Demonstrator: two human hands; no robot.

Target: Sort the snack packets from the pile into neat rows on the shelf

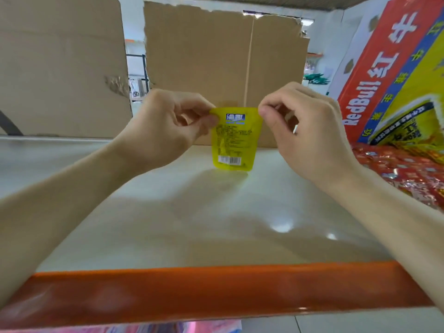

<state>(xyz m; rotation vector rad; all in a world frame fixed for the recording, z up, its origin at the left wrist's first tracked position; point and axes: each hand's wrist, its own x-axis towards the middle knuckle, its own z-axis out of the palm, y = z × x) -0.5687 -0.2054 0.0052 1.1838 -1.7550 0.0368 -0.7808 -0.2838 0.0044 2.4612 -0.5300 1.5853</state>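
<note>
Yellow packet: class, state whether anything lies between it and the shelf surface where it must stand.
Nothing visible does. The yellow packet, pinched at its top corners by the left hand and right hand, has its bottom edge at the shelf. The cardboard box stands behind it; the red packets lie to its right.

Forearms outstretched, left grip and right grip each pinch the packet.
</note>
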